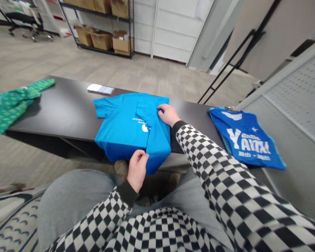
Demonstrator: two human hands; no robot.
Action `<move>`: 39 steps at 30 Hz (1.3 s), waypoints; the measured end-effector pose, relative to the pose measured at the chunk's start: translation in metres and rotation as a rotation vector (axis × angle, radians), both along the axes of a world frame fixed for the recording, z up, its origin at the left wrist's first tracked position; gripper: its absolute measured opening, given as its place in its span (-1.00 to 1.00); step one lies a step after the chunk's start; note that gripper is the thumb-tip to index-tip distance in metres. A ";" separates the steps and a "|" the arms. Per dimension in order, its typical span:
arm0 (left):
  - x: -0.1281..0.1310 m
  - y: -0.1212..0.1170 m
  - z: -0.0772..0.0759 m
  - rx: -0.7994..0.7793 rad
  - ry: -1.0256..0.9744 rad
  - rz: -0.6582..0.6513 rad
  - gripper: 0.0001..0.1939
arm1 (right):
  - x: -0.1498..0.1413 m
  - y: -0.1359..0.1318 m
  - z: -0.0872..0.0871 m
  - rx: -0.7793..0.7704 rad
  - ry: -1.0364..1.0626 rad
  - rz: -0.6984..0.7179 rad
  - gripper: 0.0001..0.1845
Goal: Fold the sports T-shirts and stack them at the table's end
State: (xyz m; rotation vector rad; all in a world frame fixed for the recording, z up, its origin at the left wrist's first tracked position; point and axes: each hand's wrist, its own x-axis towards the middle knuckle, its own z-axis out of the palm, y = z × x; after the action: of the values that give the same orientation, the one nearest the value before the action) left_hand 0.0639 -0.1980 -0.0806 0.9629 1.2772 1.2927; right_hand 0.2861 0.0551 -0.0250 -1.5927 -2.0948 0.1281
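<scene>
A bright blue T-shirt (120,122) lies on the dark table in front of me, its lower part hanging over the near edge. Its right side is folded inward, covering part of the white lettering, and that sleeve lies on top. My right hand (168,114) pinches the cloth at the upper part of the folded side, beside the sleeve. Lower down, my left hand (138,170) has its fingers closed on the edge of the folded flap near the hem. The fingertips of both hands touch the shirt.
A green patterned garment (15,101) lies at the table's (65,112) left end. Behind the shirt is a small white-and-grey flat packet (100,89). A darker blue printed shirt (249,138) lies at the right, beside a grey perforated panel (299,94). Shelves with cardboard boxes (102,39) stand beyond.
</scene>
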 end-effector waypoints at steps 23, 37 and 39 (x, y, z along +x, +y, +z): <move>-0.008 0.018 -0.052 -0.128 0.913 -0.565 -0.81 | 0.009 0.009 -0.002 -0.150 0.280 -0.202 -0.40; -0.050 0.029 0.081 0.118 0.716 -1.091 -0.55 | 0.016 0.030 0.020 -0.156 0.044 -0.362 -0.42; -0.051 0.055 0.103 0.219 0.679 -0.984 -0.57 | 0.023 0.037 0.023 -0.117 -0.035 -0.373 -0.46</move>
State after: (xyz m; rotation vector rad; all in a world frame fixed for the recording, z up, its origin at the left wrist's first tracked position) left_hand 0.0131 -0.1434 0.0227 1.9678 0.8866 0.3194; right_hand 0.3088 0.0923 -0.0016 -2.0387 -1.8044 0.0947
